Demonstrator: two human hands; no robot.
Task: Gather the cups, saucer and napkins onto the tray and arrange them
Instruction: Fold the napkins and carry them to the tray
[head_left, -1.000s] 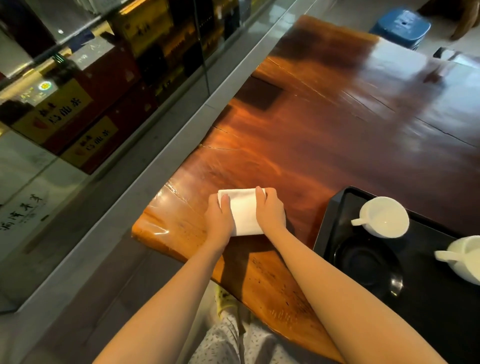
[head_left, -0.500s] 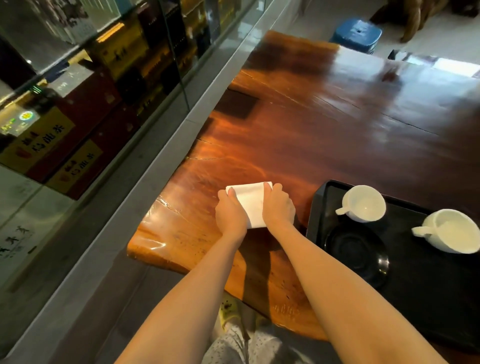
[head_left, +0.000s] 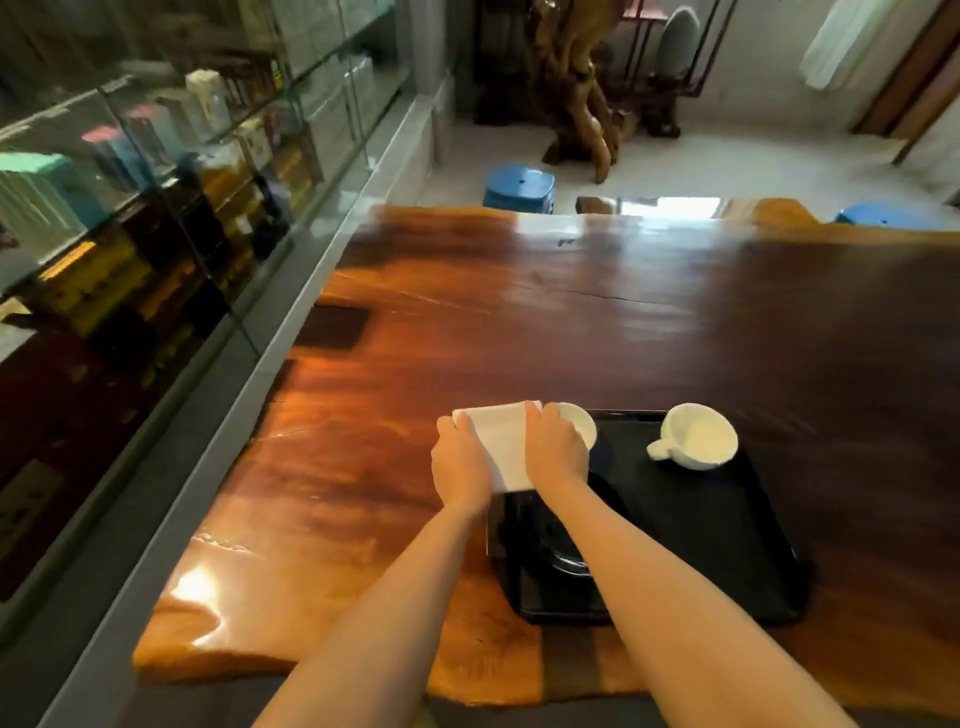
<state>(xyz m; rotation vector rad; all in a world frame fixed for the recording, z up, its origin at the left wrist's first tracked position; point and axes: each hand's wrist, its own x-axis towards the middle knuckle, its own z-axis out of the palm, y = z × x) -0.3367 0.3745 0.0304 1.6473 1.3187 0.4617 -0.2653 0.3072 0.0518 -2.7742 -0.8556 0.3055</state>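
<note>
change: I see both hands carry the folded white napkin rightward off the wooden table | left hand, right hand grasping its side edges | now at black tray left rim, beside near cup; placement looks imminent

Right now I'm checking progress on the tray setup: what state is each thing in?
Napkin: folded, held by both hands at the tray's left edge.
Left hand: gripping the napkin.
Right hand: gripping the napkin.
Near cup: upright on tray, partly hidden.
Far cup: upright on tray, empty.
Saucer: on tray, bare.
Tray: flat on table.
</note>
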